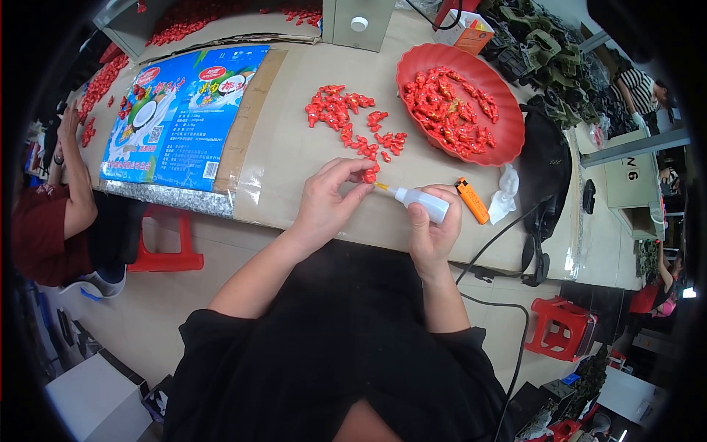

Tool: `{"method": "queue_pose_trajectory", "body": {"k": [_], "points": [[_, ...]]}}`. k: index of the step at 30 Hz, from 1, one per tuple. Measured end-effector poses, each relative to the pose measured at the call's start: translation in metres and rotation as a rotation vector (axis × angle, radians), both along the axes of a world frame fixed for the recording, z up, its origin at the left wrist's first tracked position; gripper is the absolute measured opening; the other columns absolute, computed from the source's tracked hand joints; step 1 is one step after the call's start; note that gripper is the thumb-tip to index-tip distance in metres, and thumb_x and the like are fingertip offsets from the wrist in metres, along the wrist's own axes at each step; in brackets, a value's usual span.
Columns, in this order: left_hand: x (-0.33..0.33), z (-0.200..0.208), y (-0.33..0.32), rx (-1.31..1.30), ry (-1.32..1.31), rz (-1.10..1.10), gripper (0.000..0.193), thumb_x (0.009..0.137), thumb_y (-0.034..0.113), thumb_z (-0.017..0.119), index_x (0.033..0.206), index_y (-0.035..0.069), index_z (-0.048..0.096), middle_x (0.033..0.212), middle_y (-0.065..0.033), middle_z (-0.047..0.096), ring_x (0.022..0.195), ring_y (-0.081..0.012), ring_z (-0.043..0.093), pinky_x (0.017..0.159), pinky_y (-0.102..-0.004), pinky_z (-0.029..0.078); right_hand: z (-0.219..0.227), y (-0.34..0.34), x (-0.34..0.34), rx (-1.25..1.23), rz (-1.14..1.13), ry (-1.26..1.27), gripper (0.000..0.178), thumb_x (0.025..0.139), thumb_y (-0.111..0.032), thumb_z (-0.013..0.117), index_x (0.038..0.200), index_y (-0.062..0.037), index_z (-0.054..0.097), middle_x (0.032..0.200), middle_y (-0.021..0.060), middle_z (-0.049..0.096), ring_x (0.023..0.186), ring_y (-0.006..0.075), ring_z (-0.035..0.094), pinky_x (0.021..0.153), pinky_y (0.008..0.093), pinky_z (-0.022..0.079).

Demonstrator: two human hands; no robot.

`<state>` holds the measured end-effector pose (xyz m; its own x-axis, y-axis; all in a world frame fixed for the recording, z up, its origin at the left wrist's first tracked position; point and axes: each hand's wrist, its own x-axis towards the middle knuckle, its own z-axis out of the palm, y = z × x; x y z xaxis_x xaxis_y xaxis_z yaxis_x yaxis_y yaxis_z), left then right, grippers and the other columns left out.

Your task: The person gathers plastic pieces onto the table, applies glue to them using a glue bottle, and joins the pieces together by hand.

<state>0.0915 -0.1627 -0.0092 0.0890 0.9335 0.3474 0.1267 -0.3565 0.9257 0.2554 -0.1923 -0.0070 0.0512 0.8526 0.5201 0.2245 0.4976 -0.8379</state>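
Note:
My left hand (324, 200) pinches a small shiny red figure-like piece (370, 175) between thumb and fingertips, just above the table. In my right hand (434, 232) lies a small white squeeze bottle (423, 204) with a thin yellowish nozzle. Its tip points left and reaches the red piece or stops very close to it; I cannot tell which. Beyond my hands, a loose pile of similar red pieces (329, 109) spreads over the table. To the right, a red scalloped bowl (507, 140) holds many more of them.
An orange lighter (472, 201) and a crumpled white tissue (505, 194) lie right of my right hand, near a black bag (546, 173) and a cable. A blue printed cardboard sheet (184, 118) covers the table's left. Another person (55, 214) sits at the far left.

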Motion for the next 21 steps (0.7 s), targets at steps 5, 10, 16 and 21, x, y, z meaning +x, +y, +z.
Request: {"method": "queue_pose_trajectory", "body": {"k": [5,10,16,21], "points": [[0.0,0.0,0.0,-0.001,0.0,-0.007,0.029,0.071,-0.004,0.062,0.098,0.002,0.057,0.089,-0.009,0.058,0.076,-0.0157,0.059,0.068,-0.0258,0.048,0.002,0.002,-0.003,0.016,-0.02,0.05,0.026,0.08,-0.012,0.061,0.094,0.0012,0.044,0.087,0.0132,0.049,0.075,0.0184,0.049,0.065,0.0267,0.042],[0.0,0.002,0.0,0.012,0.003,-0.005,0.028,0.071,-0.004,0.062,0.097,0.002,0.057,0.088,-0.0092,0.058,0.075,-0.016,0.059,0.068,-0.026,0.048,0.003,0.003,-0.004,0.026,-0.039,0.044,0.026,0.079,-0.012,0.062,0.093,0.0013,0.044,0.086,0.013,0.05,0.075,0.0188,0.049,0.066,0.0269,0.042],[-0.001,0.005,-0.001,0.034,0.061,-0.006,0.027,0.071,-0.004,0.062,0.096,0.002,0.057,0.088,-0.0092,0.058,0.076,-0.0169,0.059,0.068,-0.0263,0.048,0.008,0.004,-0.002,0.089,-0.056,-0.124,0.026,0.078,-0.012,0.063,0.092,0.0018,0.045,0.086,0.0128,0.05,0.074,0.0196,0.049,0.066,0.0277,0.041],[0.0,0.002,0.0,0.014,0.042,-0.011,0.029,0.071,-0.004,0.062,0.099,0.002,0.057,0.09,-0.0096,0.058,0.077,-0.0159,0.059,0.07,-0.0256,0.048,0.01,0.0,-0.001,-0.034,-0.042,0.131,0.024,0.079,-0.009,0.061,0.094,0.0005,0.045,0.086,0.0104,0.051,0.073,0.0175,0.051,0.066,0.026,0.042]]}}
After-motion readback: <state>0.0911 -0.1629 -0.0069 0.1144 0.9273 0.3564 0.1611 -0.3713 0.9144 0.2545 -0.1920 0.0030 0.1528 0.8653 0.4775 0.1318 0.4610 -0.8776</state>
